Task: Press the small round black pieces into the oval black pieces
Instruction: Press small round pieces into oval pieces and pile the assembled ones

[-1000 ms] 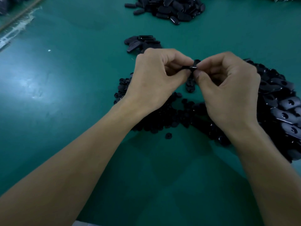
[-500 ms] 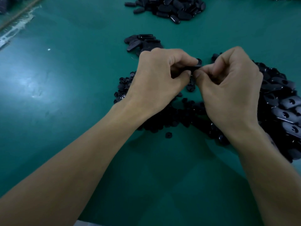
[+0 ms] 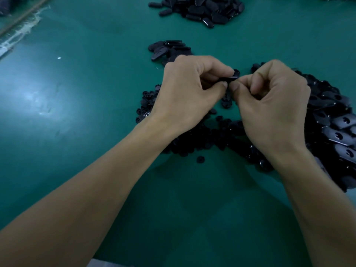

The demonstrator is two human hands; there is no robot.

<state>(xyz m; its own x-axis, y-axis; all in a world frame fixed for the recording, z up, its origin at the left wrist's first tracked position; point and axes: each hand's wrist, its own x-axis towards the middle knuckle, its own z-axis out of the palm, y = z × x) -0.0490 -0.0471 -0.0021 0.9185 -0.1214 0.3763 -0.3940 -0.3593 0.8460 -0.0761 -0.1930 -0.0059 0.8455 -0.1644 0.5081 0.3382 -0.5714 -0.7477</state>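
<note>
My left hand [image 3: 188,93] and my right hand [image 3: 273,105] meet above the green table, fingers curled. Between their fingertips they pinch an oval black piece [image 3: 232,77]; only its upper end shows. Any small round piece in it is hidden by the fingers. Under the hands lies a heap of small round black pieces [image 3: 192,139]. A heap of oval black pieces with holes [image 3: 335,128] spreads out to the right.
A small group of oval pieces [image 3: 169,50] lies just beyond my left hand. A bigger pile of black pieces [image 3: 204,10] sits at the far edge. One loose round piece [image 3: 200,158] lies near me. Clear plastic [image 3: 17,33] is at the far left.
Both hands have stayed together on the piece. The right hand's fingers curled in tighter and its knuckles rose; the piece shifted slightly between the fingertips.
</note>
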